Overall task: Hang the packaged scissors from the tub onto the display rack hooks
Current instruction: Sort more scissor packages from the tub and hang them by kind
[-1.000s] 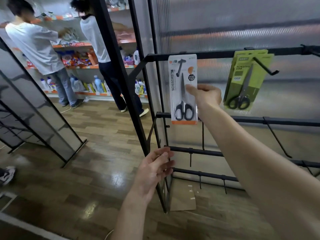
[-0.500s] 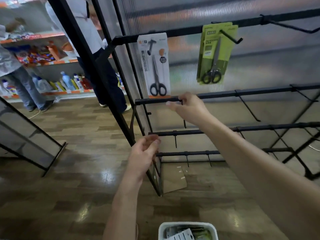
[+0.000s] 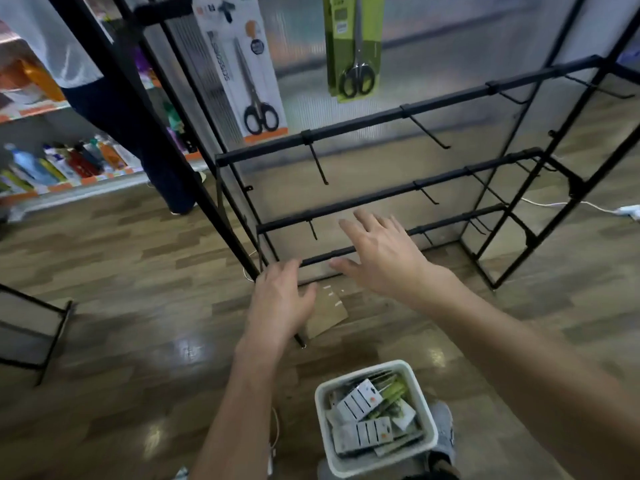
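A white-carded pack of scissors (image 3: 242, 74) hangs at the top left of the black display rack (image 3: 381, 116). A green-carded pack (image 3: 353, 46) hangs to its right. Bare hooks (image 3: 427, 131) stick out from the lower bars. A white tub (image 3: 419, 448) on the floor below holds several more scissor packs (image 3: 360, 403). My right hand (image 3: 384, 254) hovers in front of the lower bars, fingers spread, holding nothing. My left hand (image 3: 280, 303) is lower and to the left, relaxed and empty.
A piece of cardboard (image 3: 329, 310) lies on the wood floor at the rack's foot. A person (image 3: 131, 109) stands behind the rack's left post by shelves of bottles (image 3: 62, 164). A white cable (image 3: 571, 204) runs along the floor at right. Another black frame (image 3: 52, 327) stands at left.
My right hand has let go of the white-carded pack, which stays on its hook, and has dropped toward the lower bars. My view has tilted down, bringing the tub into sight.
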`<action>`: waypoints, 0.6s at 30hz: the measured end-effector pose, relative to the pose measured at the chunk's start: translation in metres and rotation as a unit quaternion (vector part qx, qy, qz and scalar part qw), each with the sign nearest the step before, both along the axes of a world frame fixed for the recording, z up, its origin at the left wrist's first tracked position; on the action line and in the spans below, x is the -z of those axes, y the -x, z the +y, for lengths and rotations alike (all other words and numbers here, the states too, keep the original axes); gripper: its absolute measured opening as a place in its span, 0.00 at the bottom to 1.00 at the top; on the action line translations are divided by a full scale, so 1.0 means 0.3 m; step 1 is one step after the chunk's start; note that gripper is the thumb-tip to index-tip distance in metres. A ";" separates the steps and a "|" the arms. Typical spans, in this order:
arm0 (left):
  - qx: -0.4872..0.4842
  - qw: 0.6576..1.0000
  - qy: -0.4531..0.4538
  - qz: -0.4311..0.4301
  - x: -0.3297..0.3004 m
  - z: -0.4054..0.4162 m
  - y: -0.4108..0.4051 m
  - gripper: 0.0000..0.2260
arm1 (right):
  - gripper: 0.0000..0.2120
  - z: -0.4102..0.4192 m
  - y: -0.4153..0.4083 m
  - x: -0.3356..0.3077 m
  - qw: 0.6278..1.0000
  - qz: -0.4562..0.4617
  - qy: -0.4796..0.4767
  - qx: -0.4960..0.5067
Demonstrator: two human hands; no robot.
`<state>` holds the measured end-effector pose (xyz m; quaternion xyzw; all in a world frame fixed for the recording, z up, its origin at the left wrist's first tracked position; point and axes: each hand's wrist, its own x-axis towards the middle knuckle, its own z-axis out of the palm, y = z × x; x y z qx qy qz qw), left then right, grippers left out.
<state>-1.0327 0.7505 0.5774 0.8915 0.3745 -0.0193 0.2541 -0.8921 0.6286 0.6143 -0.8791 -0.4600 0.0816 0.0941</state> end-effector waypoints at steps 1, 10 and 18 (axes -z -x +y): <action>0.011 1.000 -0.003 0.005 0.011 -0.016 0.006 0.27 | 0.33 -0.028 0.015 0.017 1.000 -0.006 0.008 0.004; 0.030 0.999 0.005 0.034 0.156 -0.222 0.011 0.28 | 0.35 -0.272 0.065 0.178 0.998 0.020 0.062 -0.011; -0.005 0.997 0.020 0.070 0.318 -0.393 0.043 0.27 | 0.36 -0.438 0.062 0.379 0.991 0.066 0.094 -0.061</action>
